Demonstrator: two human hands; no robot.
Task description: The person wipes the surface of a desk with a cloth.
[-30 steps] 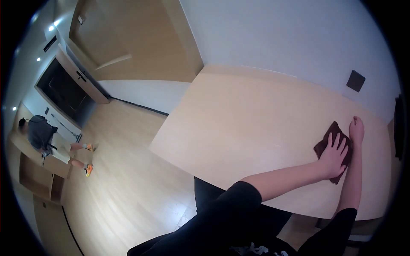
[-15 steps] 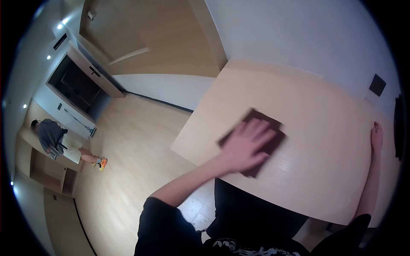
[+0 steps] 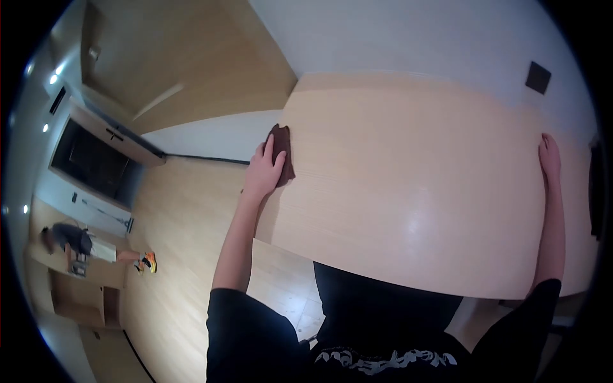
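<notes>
A dark brown cloth (image 3: 284, 158) lies at the left edge of the light wooden table (image 3: 396, 185). My left hand (image 3: 264, 167) presses on it, fingers slightly apart over the fabric, with part of the cloth hidden beneath the palm. Near the table's right side, my right hand (image 3: 550, 155) rests with its fingers together and curled, nothing visible in them.
Behind the table is a pale wall with a dark square plate (image 3: 537, 78). At the far left another person (image 3: 80, 242) bends over a wooden cabinet (image 3: 76, 297). A dark door (image 3: 96, 156) stands beyond the wooden floor (image 3: 191, 223).
My left hand has swept the cloth from the table's right side across to its left edge. My arms are now far apart. The view has shifted, and the other person bends lower.
</notes>
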